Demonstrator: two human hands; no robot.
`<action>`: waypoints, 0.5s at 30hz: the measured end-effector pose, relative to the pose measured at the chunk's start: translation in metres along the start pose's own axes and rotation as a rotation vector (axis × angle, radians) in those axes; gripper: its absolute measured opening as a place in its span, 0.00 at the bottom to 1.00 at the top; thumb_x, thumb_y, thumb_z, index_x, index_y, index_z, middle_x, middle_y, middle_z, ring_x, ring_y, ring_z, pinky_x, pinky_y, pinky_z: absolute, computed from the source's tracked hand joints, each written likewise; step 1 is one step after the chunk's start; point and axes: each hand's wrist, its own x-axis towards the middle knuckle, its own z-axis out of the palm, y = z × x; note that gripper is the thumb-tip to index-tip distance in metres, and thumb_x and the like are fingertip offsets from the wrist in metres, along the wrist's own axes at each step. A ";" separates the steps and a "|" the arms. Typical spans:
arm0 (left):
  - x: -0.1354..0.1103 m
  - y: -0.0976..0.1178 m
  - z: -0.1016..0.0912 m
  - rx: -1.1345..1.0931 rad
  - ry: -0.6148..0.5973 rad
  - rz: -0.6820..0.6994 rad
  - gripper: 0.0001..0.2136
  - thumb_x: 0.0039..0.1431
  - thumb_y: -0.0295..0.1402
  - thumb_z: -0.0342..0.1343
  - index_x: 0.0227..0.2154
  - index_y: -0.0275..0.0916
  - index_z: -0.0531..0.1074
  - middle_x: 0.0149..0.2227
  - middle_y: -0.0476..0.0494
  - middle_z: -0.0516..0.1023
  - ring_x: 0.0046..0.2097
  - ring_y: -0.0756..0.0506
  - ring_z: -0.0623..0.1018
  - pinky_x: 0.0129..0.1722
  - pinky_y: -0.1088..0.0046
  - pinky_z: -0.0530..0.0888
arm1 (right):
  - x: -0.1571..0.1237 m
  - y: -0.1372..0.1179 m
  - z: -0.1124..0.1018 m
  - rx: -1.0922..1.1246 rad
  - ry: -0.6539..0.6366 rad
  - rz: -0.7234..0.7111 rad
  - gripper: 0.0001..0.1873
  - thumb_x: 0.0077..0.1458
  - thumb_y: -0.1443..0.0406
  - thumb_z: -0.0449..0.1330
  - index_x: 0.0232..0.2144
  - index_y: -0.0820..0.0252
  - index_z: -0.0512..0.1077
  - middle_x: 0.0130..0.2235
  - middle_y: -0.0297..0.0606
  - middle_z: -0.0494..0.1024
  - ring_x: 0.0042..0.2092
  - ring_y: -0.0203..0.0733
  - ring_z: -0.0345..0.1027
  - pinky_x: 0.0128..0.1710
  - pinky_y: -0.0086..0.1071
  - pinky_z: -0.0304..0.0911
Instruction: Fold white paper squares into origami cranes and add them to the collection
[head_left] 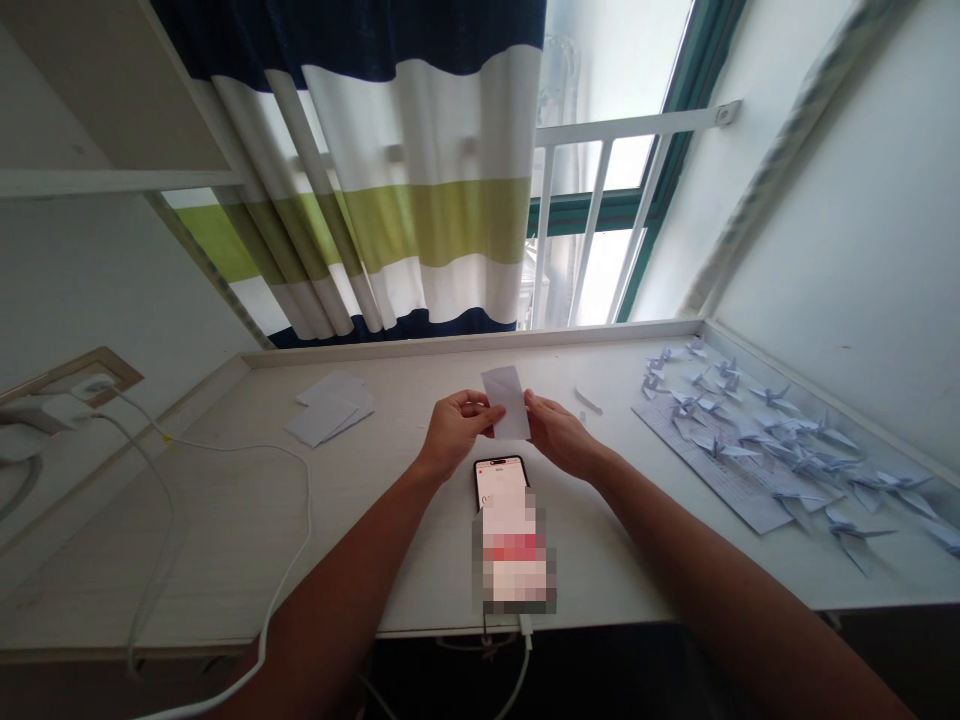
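Basically, a window (600, 170) w/ white guard rail filled the far side, a striped navy, white and olive curtain (420, 180) hanging beside it, and a white shelf (105, 90) jutted in top left. Below ran a long pale desk (210, 570). A wall socket w/ plugged-in charger (45, 410) sat left, its white cable (307, 500) looping across the desk top.

Far right, lots of pale lilac origami cranes (772, 430) lay scattered, several on a printed sheet (720, 470), others on the bare desk nearby. Left of centre sat a small stack of white paper sheets (330, 410), well apart from the cranes. A smartphone (499, 480) lay near the front edge, screen up, most of it pixelated, so content unreadable. A thin paper scrap (589, 400) lay just right of the hands.

Centre: a narrow white paper slip (510, 400) stood nearly upright, slightly tilted, held above the desk just past the phone. The left hand (457, 430) was half curled, pinching its lower-left edge; the right hand (559, 435) was also partly closed, lightly gripping the right edge. Neither hand held anything else.

Step in hand, as far as I'd judge: holding one slip up between both hands, no clear crease visible. Next move wd call for steady fingertips so the slip doesn't slip.
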 end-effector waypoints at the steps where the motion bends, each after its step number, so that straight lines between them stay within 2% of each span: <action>1: 0.000 0.001 0.000 0.006 0.009 0.015 0.20 0.42 0.41 0.74 0.33 0.35 0.76 0.26 0.47 0.80 0.26 0.50 0.75 0.30 0.72 0.73 | 0.000 0.000 -0.001 -0.001 0.007 -0.006 0.24 0.65 0.48 0.55 0.45 0.62 0.76 0.44 0.47 0.82 0.45 0.45 0.77 0.49 0.40 0.71; 3: -0.001 0.002 0.001 0.012 0.023 0.053 0.20 0.41 0.40 0.75 0.34 0.35 0.75 0.27 0.47 0.81 0.27 0.50 0.76 0.30 0.72 0.74 | 0.000 0.000 -0.002 -0.077 0.055 -0.034 0.25 0.63 0.46 0.57 0.43 0.62 0.77 0.42 0.46 0.83 0.42 0.44 0.78 0.47 0.41 0.72; 6: 0.000 0.003 -0.001 0.013 0.028 0.084 0.19 0.41 0.39 0.75 0.34 0.34 0.77 0.30 0.45 0.82 0.30 0.49 0.78 0.32 0.72 0.75 | 0.000 0.001 -0.002 -0.326 0.168 -0.091 0.27 0.57 0.44 0.62 0.37 0.64 0.79 0.37 0.45 0.83 0.38 0.44 0.77 0.43 0.40 0.74; 8: 0.001 0.002 -0.004 0.020 0.027 0.078 0.18 0.42 0.39 0.74 0.32 0.34 0.78 0.29 0.44 0.82 0.30 0.49 0.78 0.32 0.71 0.75 | -0.001 0.002 -0.001 -0.434 0.184 -0.083 0.29 0.55 0.43 0.63 0.35 0.65 0.80 0.34 0.45 0.83 0.35 0.44 0.78 0.40 0.39 0.75; 15: 0.005 0.002 -0.010 0.046 0.065 0.081 0.18 0.40 0.40 0.75 0.30 0.35 0.79 0.28 0.44 0.82 0.27 0.49 0.77 0.31 0.70 0.75 | -0.005 0.001 0.002 -0.431 0.121 -0.005 0.33 0.54 0.38 0.60 0.29 0.65 0.77 0.25 0.43 0.82 0.27 0.42 0.78 0.31 0.34 0.75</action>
